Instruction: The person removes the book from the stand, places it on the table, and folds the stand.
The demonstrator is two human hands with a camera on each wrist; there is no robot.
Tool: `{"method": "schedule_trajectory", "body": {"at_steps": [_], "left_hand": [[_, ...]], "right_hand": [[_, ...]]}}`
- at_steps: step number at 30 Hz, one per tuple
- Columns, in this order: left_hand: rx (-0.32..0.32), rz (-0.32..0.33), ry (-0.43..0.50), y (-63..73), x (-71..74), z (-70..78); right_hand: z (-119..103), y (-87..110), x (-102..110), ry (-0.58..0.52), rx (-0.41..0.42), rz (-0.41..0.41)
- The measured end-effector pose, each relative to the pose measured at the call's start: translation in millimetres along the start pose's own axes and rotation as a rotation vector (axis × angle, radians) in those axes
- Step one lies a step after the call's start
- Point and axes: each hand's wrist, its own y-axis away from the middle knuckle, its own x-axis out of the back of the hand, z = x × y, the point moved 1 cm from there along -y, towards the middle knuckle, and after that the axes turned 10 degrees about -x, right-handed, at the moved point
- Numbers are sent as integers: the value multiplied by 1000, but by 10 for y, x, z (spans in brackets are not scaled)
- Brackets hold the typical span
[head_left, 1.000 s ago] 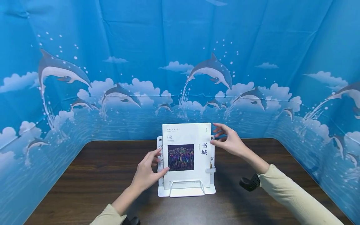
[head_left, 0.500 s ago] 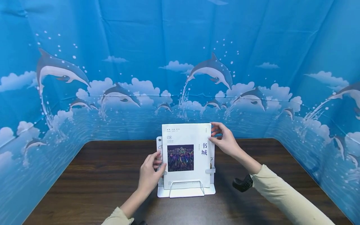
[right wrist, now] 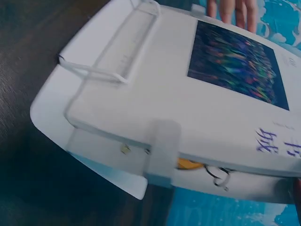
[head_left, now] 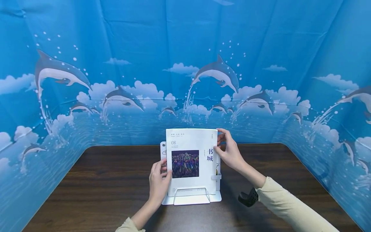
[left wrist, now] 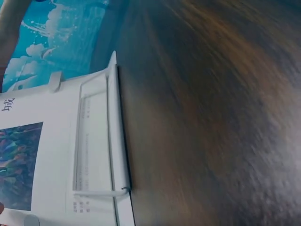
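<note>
A white paperback book [head_left: 185, 163] with a dark colourful picture on its cover stands upright on a white book stand [head_left: 215, 197]. My left hand [head_left: 158, 183] holds the book's left edge low down, thumb in front and fingers partly hidden behind. At the upper right edge, my right hand [head_left: 230, 153] pinches the book between thumb and fingers. The stand's wire bar [left wrist: 99, 193] crosses the lower cover in the left wrist view. A side clip [right wrist: 162, 150] laps over the book's edge in the right wrist view.
Beneath everything lies a dark wood-grain table [head_left: 101, 193]. A blue curtain [head_left: 145, 64] printed with dolphins surrounds its back and sides. A black wrist device [head_left: 248, 197] hangs under the right sleeve [head_left: 290, 203].
My left hand has moved right and closed in on the book's left edge. My right hand has shifted slightly left onto the upper right edge. The book stays on the stand.
</note>
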Motion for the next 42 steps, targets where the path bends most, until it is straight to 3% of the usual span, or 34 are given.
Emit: {"method": "schedule_trajectory", "body": {"at_steps": [3,9,30,33,42], "left_hand": [[17,21,-7,3,-17,14],[17,39,-35,-27,-36,21],[18,-11,-48,-63,4,29],[10,-18,-50,-73,7,22],[10,-38,-49,-68,7,-8]], "right_hand": [[-117,84,-20,30,32,15],[-165,143,-65,26,-8,49],[-82,256,-131,-21,-87,96],[-25,285,-143,-35,-76,93],[432,383,-263,-29,-76,82]]}}
